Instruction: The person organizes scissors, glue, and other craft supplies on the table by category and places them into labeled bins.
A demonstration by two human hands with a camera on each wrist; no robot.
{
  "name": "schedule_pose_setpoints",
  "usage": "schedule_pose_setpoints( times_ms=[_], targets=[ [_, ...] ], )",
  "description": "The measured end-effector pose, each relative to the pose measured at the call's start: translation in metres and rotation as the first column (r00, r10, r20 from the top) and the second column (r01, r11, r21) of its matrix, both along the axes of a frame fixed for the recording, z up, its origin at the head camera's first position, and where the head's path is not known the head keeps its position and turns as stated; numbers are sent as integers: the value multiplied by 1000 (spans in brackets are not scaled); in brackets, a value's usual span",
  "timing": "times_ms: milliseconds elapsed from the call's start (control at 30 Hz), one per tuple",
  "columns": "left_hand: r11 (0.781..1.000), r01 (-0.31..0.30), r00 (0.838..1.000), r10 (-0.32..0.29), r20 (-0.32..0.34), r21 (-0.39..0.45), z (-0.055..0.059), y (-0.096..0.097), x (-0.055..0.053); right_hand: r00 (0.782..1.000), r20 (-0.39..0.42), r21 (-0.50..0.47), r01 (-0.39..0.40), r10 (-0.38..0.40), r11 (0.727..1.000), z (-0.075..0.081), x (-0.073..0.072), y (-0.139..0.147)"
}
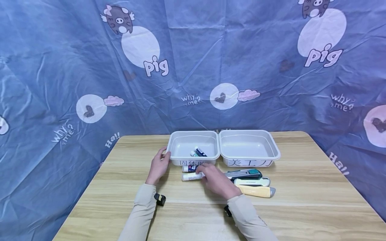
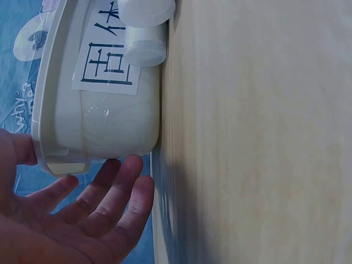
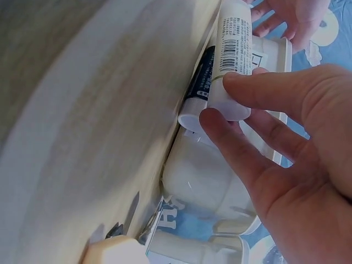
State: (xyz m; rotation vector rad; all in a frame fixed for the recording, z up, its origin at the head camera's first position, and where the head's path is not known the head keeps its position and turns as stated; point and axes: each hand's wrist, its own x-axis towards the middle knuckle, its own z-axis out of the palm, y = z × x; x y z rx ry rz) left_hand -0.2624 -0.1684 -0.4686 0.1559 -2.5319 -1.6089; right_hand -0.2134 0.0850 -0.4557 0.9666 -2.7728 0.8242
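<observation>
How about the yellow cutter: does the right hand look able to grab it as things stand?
Probably not immediately: the right hand pinches the white glue stick, so it would need freeing first. Otherwise the way looks free: the yellow cutter lies mostly uncovered, just to the hand's right.

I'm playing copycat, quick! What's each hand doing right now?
Left hand: holding the left tub by its end.
Right hand: closed, pinching a white tube.

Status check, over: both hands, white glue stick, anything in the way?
Left hand holding rim of left tray. Right hand pinching white glue stick near one end. Possible snag: dark-blue glue stick between it and tray.
</observation>
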Motion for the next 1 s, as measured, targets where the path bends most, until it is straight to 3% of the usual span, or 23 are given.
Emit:
schedule_pose_setpoints(
  times_ms=[833,1000],
  targets=[
    [1000,1,1000,-1,-3,-2,1,0,0,999,-26,-44,29,-31,999,14,0,5],
    [1000,2,1000,-2,0,1,1,0,1,996,-82,-54,20,-24,998,16,0,6]
  ],
)
